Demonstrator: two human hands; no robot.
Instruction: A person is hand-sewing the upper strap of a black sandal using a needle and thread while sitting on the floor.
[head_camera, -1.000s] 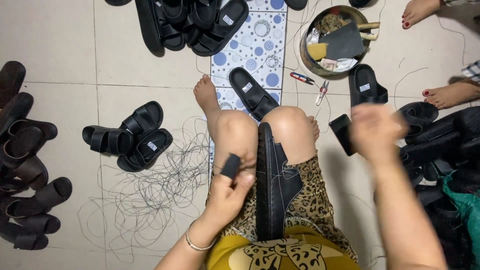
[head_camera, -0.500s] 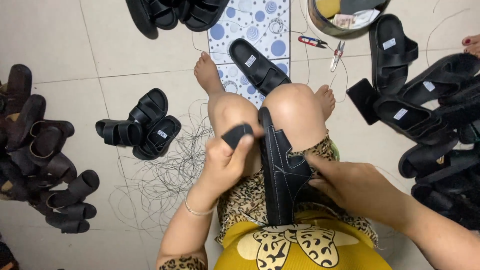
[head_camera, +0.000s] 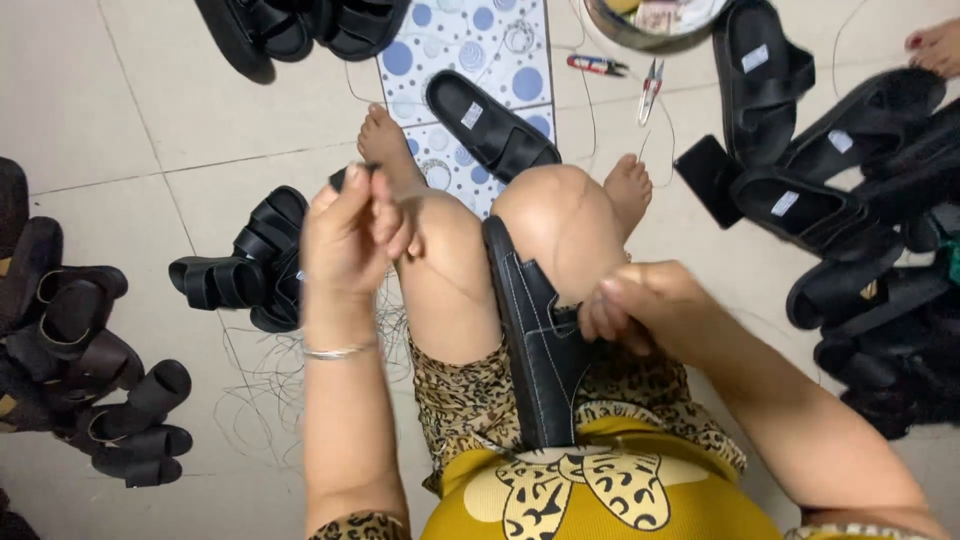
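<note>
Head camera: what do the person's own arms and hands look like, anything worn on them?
Both arms are bare from hand to past the elbow. The left hand has a thin silver bangle at the wrist; a leopard-print sleeve edge shows at the bottom of the frame. The right hand wears no ring, glove or bracelet that shows; a pale patterned sleeve edge sits at the bottom right.

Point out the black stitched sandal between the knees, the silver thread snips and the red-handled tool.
Black stitched sandal (head_camera: 540, 350), head view: upper strap.
Silver thread snips (head_camera: 651, 88), head view: blades.
Red-handled tool (head_camera: 597, 65), head view: handle.
</note>
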